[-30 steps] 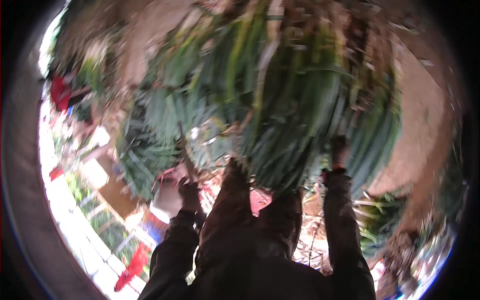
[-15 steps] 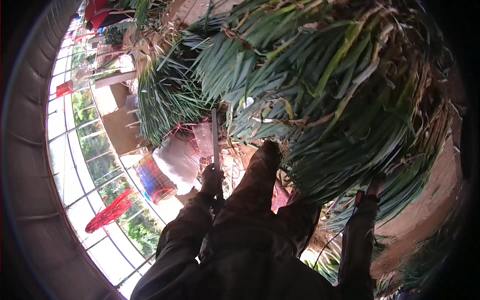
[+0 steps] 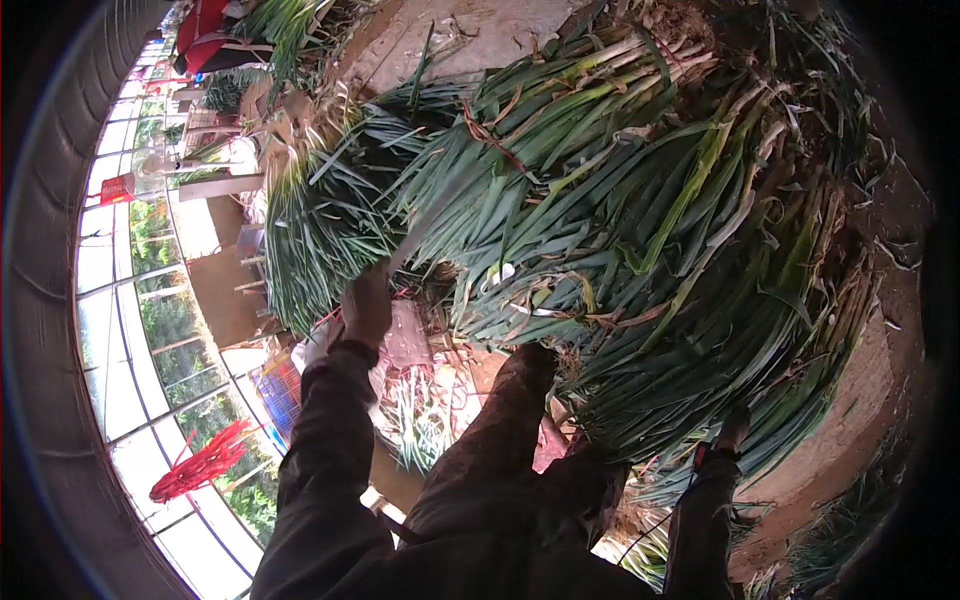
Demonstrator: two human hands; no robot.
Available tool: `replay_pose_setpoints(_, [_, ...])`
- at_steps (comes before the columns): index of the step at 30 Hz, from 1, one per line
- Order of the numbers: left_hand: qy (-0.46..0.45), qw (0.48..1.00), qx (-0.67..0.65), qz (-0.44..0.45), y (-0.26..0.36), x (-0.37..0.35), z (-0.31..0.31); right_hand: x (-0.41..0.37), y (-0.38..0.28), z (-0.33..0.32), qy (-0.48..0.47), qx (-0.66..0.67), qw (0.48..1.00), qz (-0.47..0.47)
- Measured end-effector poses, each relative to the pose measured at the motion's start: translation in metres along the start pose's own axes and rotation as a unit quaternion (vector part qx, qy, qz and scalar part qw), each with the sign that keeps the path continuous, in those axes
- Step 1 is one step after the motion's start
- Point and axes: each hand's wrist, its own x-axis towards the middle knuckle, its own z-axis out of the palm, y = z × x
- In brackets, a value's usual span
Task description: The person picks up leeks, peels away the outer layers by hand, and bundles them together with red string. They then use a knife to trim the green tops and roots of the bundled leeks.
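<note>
I have the left hand (image 3: 367, 308) closed around the near end of a long, thin blade (image 3: 435, 218), blurred along its length, which slants up and right from the fist toward the big heap of green stalks (image 3: 620, 250). I can't tell whether the blade touches the leaves. Left of the fist and beyond it hangs a smaller bundle of stalks (image 3: 310, 220), leaf ends toward me. Just right of the wrist is a pinkish block (image 3: 405, 335), with loose pale-and-green stalks (image 3: 420, 430) below it.

My right hand (image 3: 735, 430), well to the right of the left one, is at the heap's lower edge, fingers lost among dark leaves; I can't tell whether they are closed. A red band (image 3: 700, 455) shows at that wrist. Farther out, lower left of the blade hand, are a blue mesh crate (image 3: 280, 395) and a red stringy bundle (image 3: 205, 462); far upper left, a person in red (image 3: 205, 35).
</note>
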Motion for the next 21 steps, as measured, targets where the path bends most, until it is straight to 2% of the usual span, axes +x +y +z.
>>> replay_pose_setpoints(1, [-0.022,0.999,0.024,-0.009,0.0,0.02,-0.004,-0.006,-0.004,-0.003,0.016,0.006,1.0,-0.001])
replay_pose_setpoints(4, [-0.051,0.987,0.07,0.134,-0.005,0.071,-0.016,-0.011,-0.005,0.008,0.063,0.017,0.998,-0.015])
replay_pose_setpoints(5, [-0.025,0.977,0.1,0.184,-0.007,0.088,-0.013,-0.005,0.007,0.018,0.081,0.012,0.996,-0.023])
replay_pose_setpoints(6, [-0.049,0.97,0.138,0.194,-0.006,0.104,-0.018,-0.002,0.016,0.027,0.099,0.008,0.995,-0.03])
replay_pose_setpoints(7, [-0.073,0.96,0.175,0.205,0.0,0.117,-0.028,-0.004,0.013,0.023,0.067,0.061,0.996,0.01])
replay_pose_setpoints(9, [-0.089,0.934,0.253,0.234,0.014,0.133,-0.049,-0.01,0.007,0.027,0.091,0.161,0.982,0.022])
replay_pose_setpoints(10, [-0.114,0.932,0.244,0.241,0.017,0.138,-0.05,-0.011,0.006,0.028,0.104,0.211,0.972,0.025])
replay_pose_setpoints(13, [-0.167,0.919,0.247,0.259,0.033,0.159,-0.062,0.0,0.004,0.015,-0.015,-0.033,0.999,-0.02])
replay_pose_setpoints(16, [-0.206,0.904,0.276,0.252,0.052,0.193,-0.065,-0.01,-0.001,0.019,0.023,0.121,0.992,0.021])
replay_pose_setpoints(17, [-0.179,0.904,0.263,0.287,0.056,0.2,-0.065,-0.013,-0.004,0.024,0.06,0.188,0.98,0.011])
replay_pose_setpoints(20, [-0.107,0.892,0.262,0.351,0.046,0.219,-0.055,-0.019,-0.026,0.004,0.016,0.138,0.99,0.017])
replay_pose_setpoints(21, [-0.171,0.886,0.28,0.327,0.055,0.22,-0.067,-0.008,0.008,0.025,0.021,0.109,0.994,-0.011])
